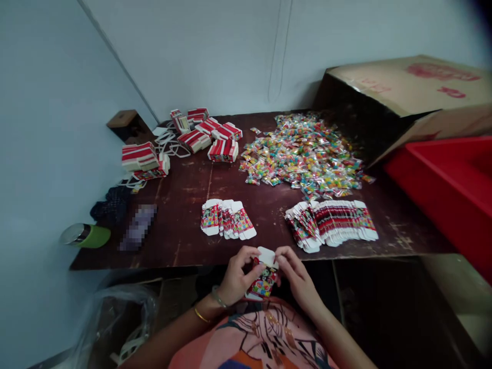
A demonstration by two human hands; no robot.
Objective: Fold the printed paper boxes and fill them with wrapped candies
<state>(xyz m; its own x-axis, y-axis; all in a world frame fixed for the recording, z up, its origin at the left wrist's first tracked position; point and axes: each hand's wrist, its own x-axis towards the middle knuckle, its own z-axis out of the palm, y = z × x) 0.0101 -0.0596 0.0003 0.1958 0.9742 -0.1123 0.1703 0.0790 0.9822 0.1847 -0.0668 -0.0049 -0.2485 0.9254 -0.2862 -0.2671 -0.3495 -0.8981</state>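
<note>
A small printed candy box (263, 281), red with colourful pictures, is held between both hands just in front of the table edge. Its white top flap stands up. My left hand (241, 274) grips the box's left side, thumb across the front. At the upper right corner, the fingers of my right hand (295, 274) pinch the box near the flap. On the table before me lies a short fanned row of flat boxes (227, 219). A longer fanned row of flat boxes (342, 221) lies to the right. Behind them spreads a heap of wrapped candies (303, 156).
Bundles of folded red-and-white cartons (195, 139) lie at the back left with white straps. A green cup (90, 236) and dark cloth (111, 204) are at the left edge. A large open cardboard box (407, 87) and a red bin (442, 189) stand at the right.
</note>
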